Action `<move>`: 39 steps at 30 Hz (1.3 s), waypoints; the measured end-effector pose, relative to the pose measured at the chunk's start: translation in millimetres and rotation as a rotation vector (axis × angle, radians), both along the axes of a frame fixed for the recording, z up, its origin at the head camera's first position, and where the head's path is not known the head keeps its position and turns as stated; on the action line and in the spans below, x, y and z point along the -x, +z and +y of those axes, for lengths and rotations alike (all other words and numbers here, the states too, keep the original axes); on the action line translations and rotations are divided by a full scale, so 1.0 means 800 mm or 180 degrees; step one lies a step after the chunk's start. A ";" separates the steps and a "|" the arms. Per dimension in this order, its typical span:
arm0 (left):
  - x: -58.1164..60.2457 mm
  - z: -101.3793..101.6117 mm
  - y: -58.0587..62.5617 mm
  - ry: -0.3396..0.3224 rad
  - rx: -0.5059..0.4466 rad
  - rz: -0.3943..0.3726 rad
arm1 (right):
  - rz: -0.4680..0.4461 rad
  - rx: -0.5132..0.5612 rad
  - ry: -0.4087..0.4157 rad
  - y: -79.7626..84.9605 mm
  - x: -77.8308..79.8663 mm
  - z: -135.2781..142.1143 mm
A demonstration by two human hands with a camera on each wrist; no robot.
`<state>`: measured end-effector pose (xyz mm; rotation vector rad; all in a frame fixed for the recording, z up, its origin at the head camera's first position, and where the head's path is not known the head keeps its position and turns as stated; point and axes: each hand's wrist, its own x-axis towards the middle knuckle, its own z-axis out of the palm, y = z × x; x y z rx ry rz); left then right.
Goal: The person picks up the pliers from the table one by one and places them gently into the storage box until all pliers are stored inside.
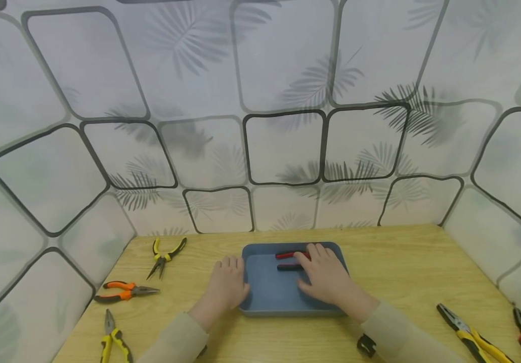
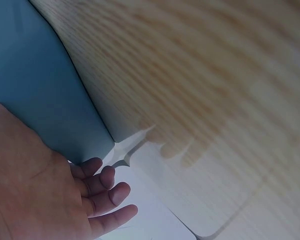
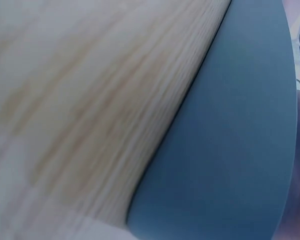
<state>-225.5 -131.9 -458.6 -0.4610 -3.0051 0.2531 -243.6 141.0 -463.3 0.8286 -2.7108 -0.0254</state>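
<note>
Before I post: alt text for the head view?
A person's right hand partly covers red and black tool handles in a blue tray; left hand at its left edge. Three needle-nose pliers lie left on the wooden table, two more pliers right.

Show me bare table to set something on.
Widest: table between tray and right-side yellow pliers. Smaller: between orange pliers and left hand. Crowded: left edge, around those orange pliers; tray's right half, under right hand.
</note>
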 end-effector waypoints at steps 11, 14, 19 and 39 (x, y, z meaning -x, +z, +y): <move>0.003 -0.001 -0.003 0.0006 0.0029 -0.0004 | 0.0018 0.0001 -0.0077 -0.002 -0.006 0.012; 0.003 -0.001 -0.003 0.0008 0.0018 -0.0021 | 0.0026 -0.0006 -0.0104 0.000 -0.009 0.015; 0.001 0.001 0.000 0.0009 0.0015 -0.0015 | -0.0058 -0.0031 -0.0159 0.007 -0.017 0.021; 0.002 -0.002 -0.004 -0.0064 -0.0078 0.0082 | -0.0182 0.0116 -0.0328 0.002 -0.030 0.048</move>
